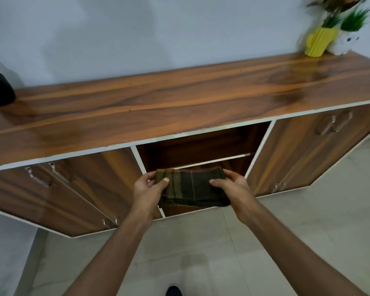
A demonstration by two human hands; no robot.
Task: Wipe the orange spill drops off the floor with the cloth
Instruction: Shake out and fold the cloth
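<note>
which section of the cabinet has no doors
The middle compartment, behind the cloth; the left section and right section have closed, handled doors.

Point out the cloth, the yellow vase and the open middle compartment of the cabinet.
cloth [190,186]: head view, centre of the folded dark fabric held between both hands.
yellow vase [319,41]: head view, its ribbed body.
open middle compartment [201,146]: head view, dark inner back wall above the shelf.

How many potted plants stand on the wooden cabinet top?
2, both at the far right end: one in a yellow pot, one in a white pot touching beside it. Frame edges may hide others.
</note>
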